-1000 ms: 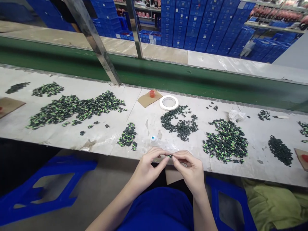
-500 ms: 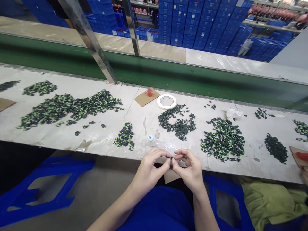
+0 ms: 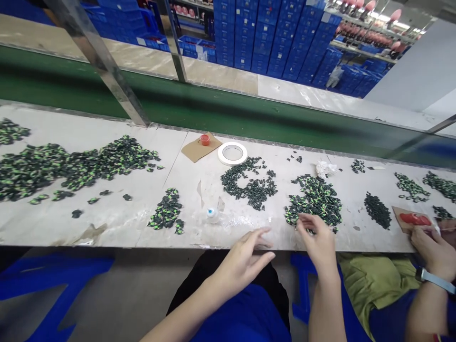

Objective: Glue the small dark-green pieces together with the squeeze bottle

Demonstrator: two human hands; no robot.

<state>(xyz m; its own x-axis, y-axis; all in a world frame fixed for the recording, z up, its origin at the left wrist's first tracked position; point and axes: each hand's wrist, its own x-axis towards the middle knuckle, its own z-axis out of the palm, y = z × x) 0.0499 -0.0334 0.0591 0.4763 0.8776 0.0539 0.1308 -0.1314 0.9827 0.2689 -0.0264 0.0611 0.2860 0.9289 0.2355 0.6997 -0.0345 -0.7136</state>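
Observation:
My left hand (image 3: pixel 245 260) is just over the table's front edge, its fingers stretched out and the thumb apart, with nothing visible in it. At the near left edge of a pile of small black-and-green pieces (image 3: pixel 320 194) is my right hand (image 3: pixel 318 240). Its thumb and forefinger tips come close together in a pinch; whatever lies between them is too small to make out. Left of that pile, small dark green pieces (image 3: pixel 261 192) are spread in a rough ring. A small white bottle with a blue tip (image 3: pixel 212 215) stands beyond my left hand.
A tape roll (image 3: pixel 232 154) lies by a red cup (image 3: pixel 204 139) on cardboard (image 3: pixel 199 151). More black-and-green pieces (image 3: pixel 166 209) sit left. Crumpled tissue (image 3: pixel 326 168) is behind the right pile. At far right a co-worker's hand (image 3: pixel 432 247) is near cardboard with red material (image 3: pixel 415 219).
My hands, earlier together on a tiny dark piece, have parted. The right has moved right to the black-and-green pile; the left has opened. The view has shifted right, showing more of the co-worker.

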